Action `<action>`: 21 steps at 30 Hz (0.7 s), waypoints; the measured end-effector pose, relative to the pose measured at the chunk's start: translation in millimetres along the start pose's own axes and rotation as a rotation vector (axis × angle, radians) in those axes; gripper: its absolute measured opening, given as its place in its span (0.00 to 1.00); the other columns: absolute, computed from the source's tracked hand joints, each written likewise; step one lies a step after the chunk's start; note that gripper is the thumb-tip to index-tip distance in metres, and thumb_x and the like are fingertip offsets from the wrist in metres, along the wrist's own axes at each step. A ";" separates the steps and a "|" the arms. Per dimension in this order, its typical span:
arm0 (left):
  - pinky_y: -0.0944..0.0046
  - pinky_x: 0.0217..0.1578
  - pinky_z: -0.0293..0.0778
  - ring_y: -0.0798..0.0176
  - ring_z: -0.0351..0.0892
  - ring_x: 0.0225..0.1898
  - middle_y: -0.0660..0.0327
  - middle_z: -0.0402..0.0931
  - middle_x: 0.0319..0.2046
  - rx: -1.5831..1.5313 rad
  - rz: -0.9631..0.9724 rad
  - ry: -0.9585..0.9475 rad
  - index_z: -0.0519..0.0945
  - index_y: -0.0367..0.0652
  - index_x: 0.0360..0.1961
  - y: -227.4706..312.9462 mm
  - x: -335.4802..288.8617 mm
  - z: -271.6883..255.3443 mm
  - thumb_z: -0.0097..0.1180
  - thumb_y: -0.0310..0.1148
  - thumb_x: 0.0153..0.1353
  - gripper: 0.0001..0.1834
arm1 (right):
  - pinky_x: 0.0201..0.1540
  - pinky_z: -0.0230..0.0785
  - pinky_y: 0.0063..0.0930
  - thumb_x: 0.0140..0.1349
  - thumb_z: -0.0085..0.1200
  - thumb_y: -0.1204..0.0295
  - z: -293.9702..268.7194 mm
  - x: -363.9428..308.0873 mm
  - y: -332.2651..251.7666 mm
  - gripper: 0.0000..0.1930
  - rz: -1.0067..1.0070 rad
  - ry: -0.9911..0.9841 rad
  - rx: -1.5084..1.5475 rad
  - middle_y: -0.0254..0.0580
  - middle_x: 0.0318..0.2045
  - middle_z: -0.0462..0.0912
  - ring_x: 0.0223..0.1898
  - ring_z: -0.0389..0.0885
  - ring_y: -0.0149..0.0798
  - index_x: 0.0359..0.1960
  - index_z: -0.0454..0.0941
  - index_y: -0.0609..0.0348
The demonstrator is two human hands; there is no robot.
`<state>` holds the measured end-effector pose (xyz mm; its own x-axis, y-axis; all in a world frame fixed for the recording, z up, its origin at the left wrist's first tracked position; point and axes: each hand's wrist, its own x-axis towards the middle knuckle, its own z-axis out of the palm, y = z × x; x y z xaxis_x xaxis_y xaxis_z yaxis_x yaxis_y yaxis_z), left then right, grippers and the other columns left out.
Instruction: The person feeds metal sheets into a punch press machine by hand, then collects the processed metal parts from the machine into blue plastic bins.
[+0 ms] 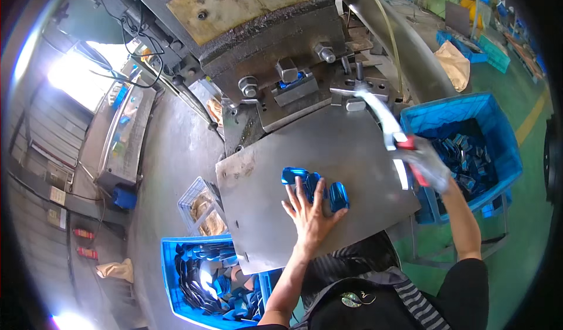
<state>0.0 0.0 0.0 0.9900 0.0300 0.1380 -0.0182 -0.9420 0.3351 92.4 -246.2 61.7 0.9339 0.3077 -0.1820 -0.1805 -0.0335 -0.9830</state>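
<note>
My bare left hand (314,220) lies on the steel plate (258,189) with its fingers spread, fingertips touching small shiny blue metal pieces (294,175). Another blue piece (339,197) rests beside its thumb. In a pale glove, my right hand (431,164) is closed round a red-handled hand tool (384,119) with a curved silver arm; motion blurs it, and its exact kind is unclear. The arm's far end reaches toward the press die (296,89) behind the plate. A bit of blue shows in the die, under a metal block.
A blue crate (413,122) with small metal parts stands at the right. Another blue crate (166,265) at the lower left holds many blue pieces. A pale basket (190,204) sits left of the plate. The heavy press (270,31) looms above; a metal chute (404,42) slopes behind.
</note>
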 end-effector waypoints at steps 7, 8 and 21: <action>0.30 0.59 0.42 0.35 0.42 0.65 0.49 0.51 0.64 -0.013 0.291 0.104 0.65 0.62 0.61 19.9 44.5 22.3 0.59 0.64 0.43 0.43 | 0.21 0.67 0.26 0.56 0.52 0.70 86.0 127.5 -25.6 0.07 0.006 -0.046 0.075 0.40 0.19 0.77 0.19 0.76 0.32 0.28 0.74 0.61; 0.30 0.59 0.41 0.35 0.42 0.66 0.49 0.51 0.64 -0.019 0.311 0.090 0.65 0.62 0.61 20.7 51.1 26.6 0.59 0.64 0.43 0.43 | 0.18 0.67 0.27 0.56 0.51 0.71 96.1 140.0 -28.8 0.06 -0.009 -0.056 0.067 0.41 0.19 0.77 0.18 0.76 0.33 0.28 0.73 0.61; 0.36 0.61 0.44 0.35 0.41 0.67 0.42 0.45 0.65 -0.068 0.148 0.193 0.56 0.45 0.64 7.1 71.2 31.2 0.65 0.60 0.40 0.54 | 0.30 0.73 0.24 0.55 0.57 0.67 30.5 20.0 -45.2 0.15 0.113 -0.072 -0.108 0.40 0.26 0.79 0.26 0.79 0.32 0.39 0.72 0.64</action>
<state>74.8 -14.9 -16.9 0.9308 -0.0370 0.3637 -0.1766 -0.9166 0.3587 109.9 -209.6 103.3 0.8843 0.3631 -0.2936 -0.2457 -0.1727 -0.9538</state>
